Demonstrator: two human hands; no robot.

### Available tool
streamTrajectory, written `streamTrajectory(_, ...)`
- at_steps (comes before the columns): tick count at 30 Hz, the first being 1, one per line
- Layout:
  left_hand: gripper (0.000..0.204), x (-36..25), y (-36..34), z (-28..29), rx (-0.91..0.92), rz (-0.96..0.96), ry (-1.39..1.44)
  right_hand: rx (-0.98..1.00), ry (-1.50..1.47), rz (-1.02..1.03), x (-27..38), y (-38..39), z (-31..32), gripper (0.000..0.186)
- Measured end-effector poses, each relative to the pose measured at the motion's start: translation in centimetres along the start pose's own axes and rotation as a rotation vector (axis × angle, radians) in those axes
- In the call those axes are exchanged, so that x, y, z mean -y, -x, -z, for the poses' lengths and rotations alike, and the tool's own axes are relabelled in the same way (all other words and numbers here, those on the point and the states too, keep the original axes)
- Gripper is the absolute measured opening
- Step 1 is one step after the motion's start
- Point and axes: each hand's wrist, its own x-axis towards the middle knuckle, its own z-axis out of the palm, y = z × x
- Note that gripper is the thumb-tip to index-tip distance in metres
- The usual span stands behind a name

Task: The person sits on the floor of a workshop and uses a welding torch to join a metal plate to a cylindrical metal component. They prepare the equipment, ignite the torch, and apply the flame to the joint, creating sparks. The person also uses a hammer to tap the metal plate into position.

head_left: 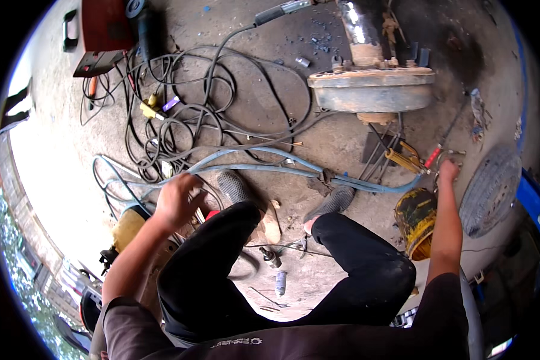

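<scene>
My left hand [179, 201] hangs above my left knee, near the blue hose [240, 167]. Its fingers are loosely curved and apart, with nothing visible between them. My right arm reaches out on the right, past a yellow and black bucket [416, 219]. The right hand [448, 171] is closed at a metal piece [453, 155], beside a red-handled tool [433, 156]; what the fingers grip is mostly hidden. Just left of it lies a yellow-handled tool [405, 158]. Beyond stands a rusty wheel drum [372, 90] on a metal axle tube [360, 33].
Black cables [204, 105] lie coiled on the concrete at the left, by a red machine [105, 36]. A grey disc [492, 189] leans at the far right. A spray can [281, 283] lies between my legs. A welding electrode holder [282, 11] rests near the axle.
</scene>
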Motion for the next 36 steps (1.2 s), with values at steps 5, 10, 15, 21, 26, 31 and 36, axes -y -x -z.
streamTrajectory(5, 0.023, 16.8, -15.0, -3.7, -0.603, 0.100, -0.337, 0.315, 0.178, 0.065, 0.6, -8.0, -5.9, 0.037)
streamTrajectory(10, 0.029, 24.2, -24.6, -4.3, -0.425, 0.238, -0.539, 0.601, -0.201, -0.261, -1.8, -8.0, -4.6, 0.003)
streamTrajectory(15, 0.015, 28.6, -24.3, -4.0, -0.431, 0.035, -0.544, 0.628, -0.125, -0.151, 4.8, -3.5, -5.4, 0.012)
streamTrajectory(21, 0.017, 26.5, -25.5, -4.7, -0.334, 0.335, -0.765, 0.776, -0.208, -0.109, 9.5, -1.0, 4.3, 0.010)
streamTrajectory(26, 0.027, 27.3, -21.5, 3.1, -0.529, 0.179, -0.806, 0.761, -0.820, 0.054, 14.6, 5.4, 11.9, 0.014)
streamTrajectory(31, 0.029, 11.5, -21.7, 7.5, -0.407, -0.189, -0.471, 0.978, -1.346, 0.034, 18.1, 15.5, 19.0, 0.024)
streamTrajectory(36, 0.014, -17.9, -11.9, 5.1, -0.342, -0.555, -0.094, 1.039, -1.299, 0.136, 24.5, 25.5, 20.5, 0.029)
